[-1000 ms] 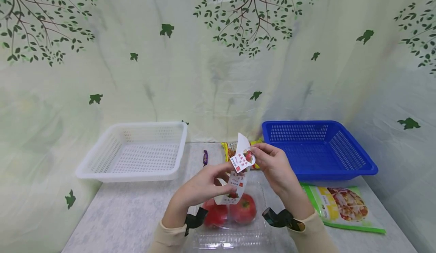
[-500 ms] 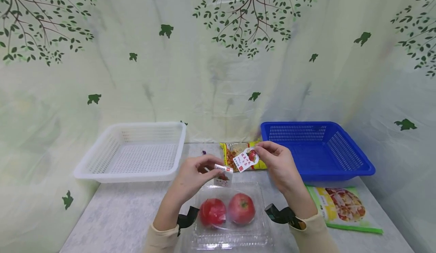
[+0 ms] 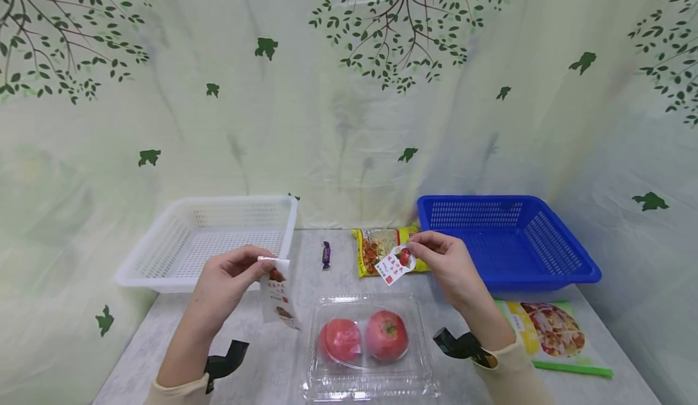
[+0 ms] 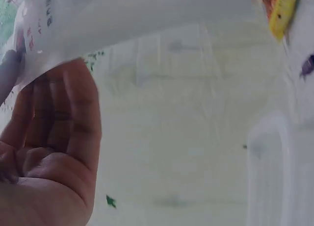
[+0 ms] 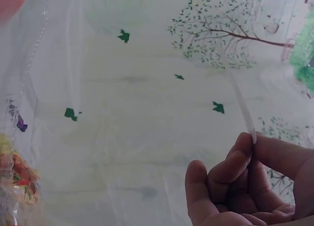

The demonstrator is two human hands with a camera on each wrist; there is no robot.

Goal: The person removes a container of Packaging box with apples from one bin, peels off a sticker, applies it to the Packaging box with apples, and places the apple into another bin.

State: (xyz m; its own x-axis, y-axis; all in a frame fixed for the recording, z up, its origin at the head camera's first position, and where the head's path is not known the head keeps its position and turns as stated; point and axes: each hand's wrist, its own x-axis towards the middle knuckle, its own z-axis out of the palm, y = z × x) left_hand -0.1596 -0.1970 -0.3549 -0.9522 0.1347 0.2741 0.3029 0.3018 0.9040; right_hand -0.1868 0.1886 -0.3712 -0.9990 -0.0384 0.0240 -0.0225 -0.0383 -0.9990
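Observation:
Between thumb and fingers my left hand [image 3: 229, 284] pinches the top of a strip of printed stickers [image 3: 279, 299], which hangs down in front of the white basket's near edge. My right hand [image 3: 449, 265] pinches a single sticker [image 3: 395, 264] with an apple picture and red print, held over the yellow snack bag. In the right wrist view that sticker [image 5: 243, 106] shows edge-on between thumb and finger. Below and between the hands sits a closed clear plastic box [image 3: 371, 381]. Inside it lie two red apples [image 3: 387, 334].
A white basket [image 3: 185, 277] stands back left and a blue basket [image 3: 512, 274] back right. Between them lie a purple-wrapped candy [image 3: 326, 256] and a yellow snack bag [image 3: 376, 247]. A green and white food packet [image 3: 551, 332] lies at the right.
The single sticker has come apart from the strip and stays in my right hand. My left hand has moved left with the strip, uncovering the box and the candy.

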